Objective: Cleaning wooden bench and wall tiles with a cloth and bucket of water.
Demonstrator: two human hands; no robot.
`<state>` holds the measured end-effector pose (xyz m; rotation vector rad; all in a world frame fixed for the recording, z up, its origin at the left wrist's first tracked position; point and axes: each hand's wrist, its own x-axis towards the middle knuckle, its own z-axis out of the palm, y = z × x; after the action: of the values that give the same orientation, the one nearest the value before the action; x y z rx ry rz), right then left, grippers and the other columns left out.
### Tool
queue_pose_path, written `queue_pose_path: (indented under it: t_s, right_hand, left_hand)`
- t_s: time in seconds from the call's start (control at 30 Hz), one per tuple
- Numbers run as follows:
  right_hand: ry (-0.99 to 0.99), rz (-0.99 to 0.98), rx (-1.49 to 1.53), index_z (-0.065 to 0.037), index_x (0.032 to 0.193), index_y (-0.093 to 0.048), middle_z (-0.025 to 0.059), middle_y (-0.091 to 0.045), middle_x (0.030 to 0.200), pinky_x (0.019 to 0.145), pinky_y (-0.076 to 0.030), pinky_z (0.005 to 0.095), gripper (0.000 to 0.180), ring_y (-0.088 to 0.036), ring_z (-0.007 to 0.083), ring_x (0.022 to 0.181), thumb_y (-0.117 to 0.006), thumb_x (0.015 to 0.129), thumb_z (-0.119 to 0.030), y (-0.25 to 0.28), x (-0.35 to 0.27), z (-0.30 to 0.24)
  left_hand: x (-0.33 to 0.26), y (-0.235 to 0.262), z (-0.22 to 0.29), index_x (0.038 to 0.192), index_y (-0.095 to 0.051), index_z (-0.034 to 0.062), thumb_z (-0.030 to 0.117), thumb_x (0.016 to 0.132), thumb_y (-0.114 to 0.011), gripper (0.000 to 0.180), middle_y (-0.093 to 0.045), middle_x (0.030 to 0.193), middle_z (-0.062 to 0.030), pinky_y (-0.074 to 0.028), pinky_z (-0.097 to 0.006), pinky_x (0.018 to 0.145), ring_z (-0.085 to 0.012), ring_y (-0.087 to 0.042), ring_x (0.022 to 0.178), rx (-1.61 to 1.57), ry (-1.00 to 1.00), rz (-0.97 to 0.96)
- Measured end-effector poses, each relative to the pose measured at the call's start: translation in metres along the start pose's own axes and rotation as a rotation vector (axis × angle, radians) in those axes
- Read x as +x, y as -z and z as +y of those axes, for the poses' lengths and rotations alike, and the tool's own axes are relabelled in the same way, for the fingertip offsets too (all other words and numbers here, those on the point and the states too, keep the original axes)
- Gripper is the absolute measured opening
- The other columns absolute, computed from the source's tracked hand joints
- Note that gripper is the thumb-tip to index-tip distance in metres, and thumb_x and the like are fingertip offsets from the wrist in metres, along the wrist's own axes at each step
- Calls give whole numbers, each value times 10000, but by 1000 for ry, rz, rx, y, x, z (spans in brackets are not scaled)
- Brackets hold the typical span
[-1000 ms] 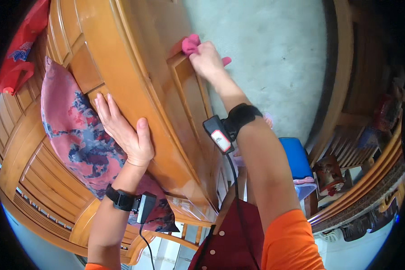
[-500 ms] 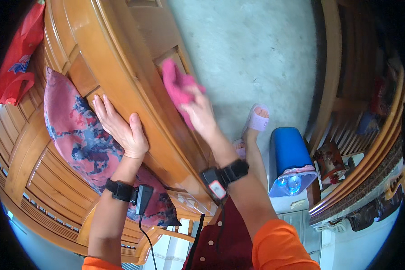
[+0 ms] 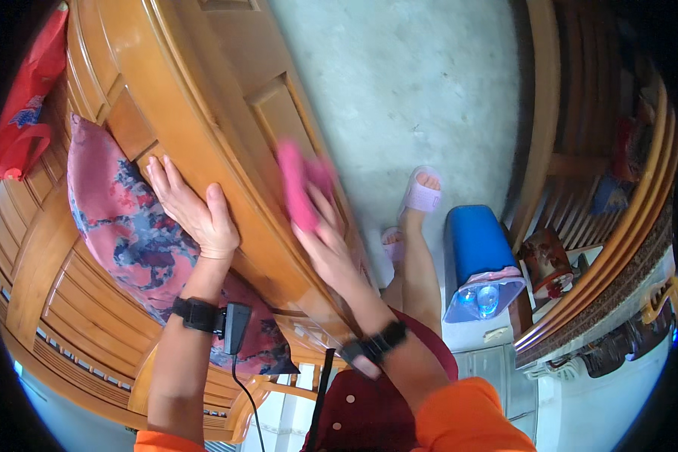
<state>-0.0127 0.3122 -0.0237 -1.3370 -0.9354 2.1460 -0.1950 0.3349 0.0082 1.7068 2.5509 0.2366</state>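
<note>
Cloth (image 3: 300, 188) gripped in right hand (image 3: 328, 245) — likely wiping wooden side (image 3: 237, 87); left hand (image 3: 192, 211) flat, empty — next stroke needs even pressure.

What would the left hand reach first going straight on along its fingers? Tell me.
The left hand would likely meet the square inset panel in the wooden surface, passing the patterned pillow on its left; any height difference there is unclear.
</note>
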Motion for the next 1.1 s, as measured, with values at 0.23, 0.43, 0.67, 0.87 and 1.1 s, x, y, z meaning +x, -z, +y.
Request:
queue_pose_path:
  t_s: [0.23, 0.43, 0.67, 0.87, 1.1]
  right_hand:
    - [95, 136, -173, -88, 1337, -321, 217, -210, 1409, 1051, -149, 508, 539, -162, 425, 1296, -358, 914, -420, -9, 119, 40]
    - [-535, 231, -189, -50, 1331, -331, 206, -303, 1370, 1040, -218, 380, 590, -264, 329, 1284, -375, 896, -447, 46, -85, 159]
    - [9, 79, -13, -47, 1339, -305, 217, -203, 1407, 1059, -151, 445, 546, -193, 373, 1297, -370, 926, -398, 0, -7, 53]
    - [169, 108, -512, 82, 1264, -339, 318, -389, 1251, 987, -301, 464, 668, -365, 434, 1179, -389, 851, -441, 11, 234, 15]
    - [-140, -133, -157, 0, 1297, -376, 168, -433, 1296, 1030, -245, 313, 629, -361, 256, 1236, -410, 886, -475, 59, 87, 163]
  left_hand:
    - [1, -5, 5, 1342, -251, -32, 388, 906, -330, 611, -201, 1413, -212, -108, -430, 1068, -345, -164, 1320, 13, -36, 20]
    - [3, -7, 11, 1342, -255, -32, 368, 908, -333, 595, -202, 1414, -209, -108, -425, 1068, -341, -165, 1321, -18, -23, 40]
    - [-3, -2, -2, 1344, -259, -24, 343, 907, -342, 577, -213, 1414, -197, -107, -419, 1069, -327, -169, 1324, 27, -40, 44]
    - [-2, -16, 5, 1316, -309, -28, 325, 914, -345, 537, -278, 1380, -190, -142, -384, 1061, -310, -233, 1293, -5, -47, 82]
    - [-8, -16, -25, 1244, -397, -35, 301, 899, -432, 483, -377, 1295, -219, -223, -395, 1019, -344, -334, 1210, -14, -168, 177]
